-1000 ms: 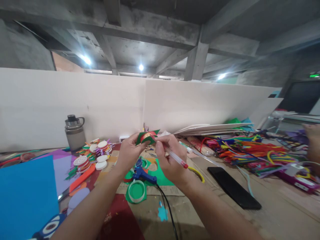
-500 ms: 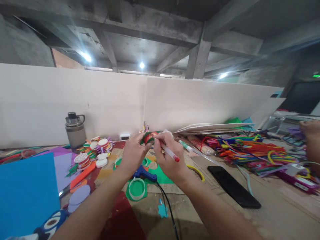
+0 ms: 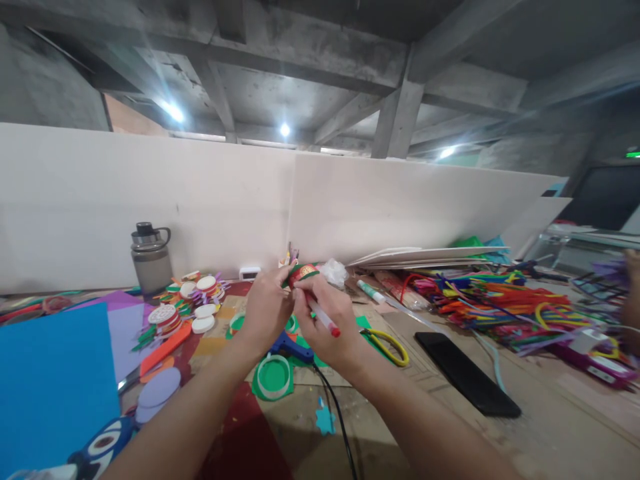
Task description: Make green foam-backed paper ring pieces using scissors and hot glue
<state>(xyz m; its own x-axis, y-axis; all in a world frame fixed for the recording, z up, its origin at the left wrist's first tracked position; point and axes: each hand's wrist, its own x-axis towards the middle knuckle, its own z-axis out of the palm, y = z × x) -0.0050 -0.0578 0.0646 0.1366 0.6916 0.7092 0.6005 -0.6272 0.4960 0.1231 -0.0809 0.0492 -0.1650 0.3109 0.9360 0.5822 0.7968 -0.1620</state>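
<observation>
Near the middle of the table, my left hand [image 3: 267, 303] grips a small red and green round piece [image 3: 304, 272] with a gold pattern. My right hand [image 3: 327, 317] holds a white pen with a red end [image 3: 324, 316] and touches the near side of the round piece. The pen's tip is hidden by my fingers. Below the hands lie a blue glue gun [image 3: 295, 348] with a black cord and a white ring on green sheet [image 3: 273, 377]. Yellow-handled scissors [image 3: 393, 348] rest right of my right hand.
A bottle [image 3: 151, 260] stands at the back left, near stacked discs [image 3: 165, 320] and a blue sheet [image 3: 55, 387]. A black phone [image 3: 467, 373] and piled pipe cleaners [image 3: 505, 300] lie right. Another person's hand [image 3: 631, 287] is at the far right edge.
My right hand has moved left with the pen, closer to my left hand. More of the scissors and a clear crumpled plastic piece now show. The other person's hand has shifted right and down.
</observation>
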